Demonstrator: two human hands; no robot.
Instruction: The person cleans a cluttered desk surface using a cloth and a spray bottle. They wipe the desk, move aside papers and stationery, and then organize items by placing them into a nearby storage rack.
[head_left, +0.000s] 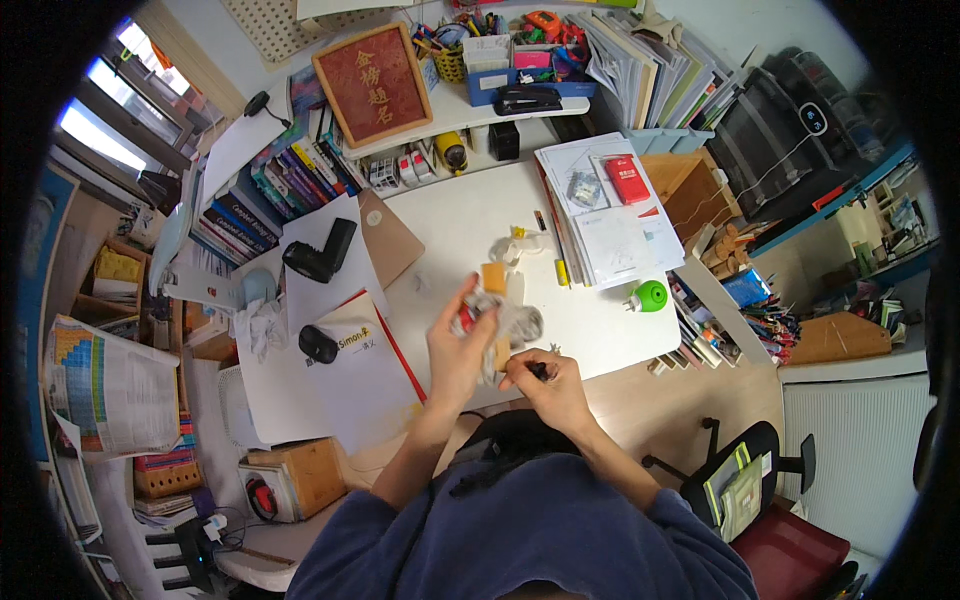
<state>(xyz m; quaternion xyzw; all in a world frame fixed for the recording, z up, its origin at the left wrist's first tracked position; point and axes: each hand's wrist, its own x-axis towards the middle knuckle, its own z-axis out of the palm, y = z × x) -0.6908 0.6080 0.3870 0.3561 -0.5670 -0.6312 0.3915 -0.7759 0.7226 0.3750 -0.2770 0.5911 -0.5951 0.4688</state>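
Note:
My left hand (461, 349) grips a small assembly above the white desk. On it I make out a tan block (493, 277) at the far end, a second tan block (502, 351) near my right hand, a red part (466, 318) and a greyish rounded part (527, 325). Blur hides its finer detail. At the assembly's near end, my right hand (553, 386) is closed around a slim dark tool (538, 370), mostly covered by the fingers; its kind cannot be told. Beyond the hands lie a pale strap-like piece (525, 246) and a small yellow piece (518, 232).
A green rounded object (648, 297) sits near the desk's right edge, by a stack of papers (615, 244) with a red packet (627, 179). A yellow marker (562, 273) lies beside it. Leftward are a black mouse (318, 343), a black angular device (322, 251) and papers (367, 405).

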